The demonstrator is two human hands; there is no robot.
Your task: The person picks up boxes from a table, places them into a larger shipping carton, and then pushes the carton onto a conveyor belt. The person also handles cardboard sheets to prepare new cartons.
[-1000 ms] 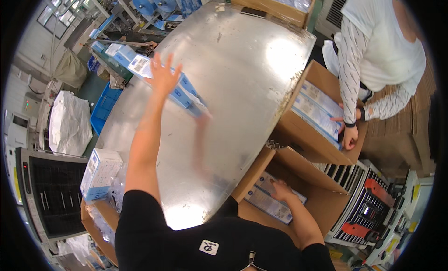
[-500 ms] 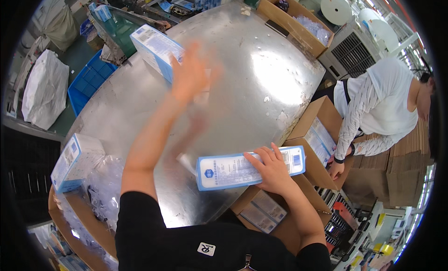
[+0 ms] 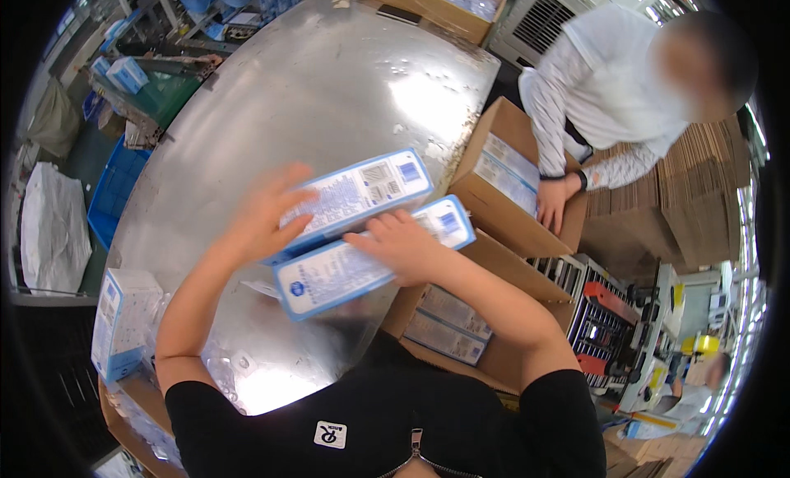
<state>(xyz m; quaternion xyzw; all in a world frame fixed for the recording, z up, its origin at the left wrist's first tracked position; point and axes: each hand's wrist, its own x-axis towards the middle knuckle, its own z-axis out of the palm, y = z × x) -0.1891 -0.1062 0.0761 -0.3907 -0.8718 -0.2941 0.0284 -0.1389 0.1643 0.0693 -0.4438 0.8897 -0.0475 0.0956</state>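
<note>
Two long white cartons with blue edges lie side by side, slanting, over the near part of the metal table. My left hand (image 3: 270, 214), slightly blurred, grips the left end of the far carton (image 3: 383, 186), thumb and fingers on its sides. My right hand (image 3: 405, 246) is closed over the near carton (image 3: 329, 282), fingers across its top by the far carton's edge. Just right of my body, an open cardboard box (image 3: 514, 268) holds more such cartons (image 3: 444, 334) lying flat.
A co-worker (image 3: 609, 83) at the right has hands in another open cardboard box (image 3: 481, 194) of cartons. One carton (image 3: 123, 321) stands at the left over a box of clear plastic pieces (image 3: 144, 424). The metal table (image 3: 271, 91) stretches ahead; stacked flat cardboard (image 3: 699, 190) is at right.
My left hand has brought the far carton from the back left of the table to beside the near one. My right hand keeps the near carton, now more slanted. The view has shifted.
</note>
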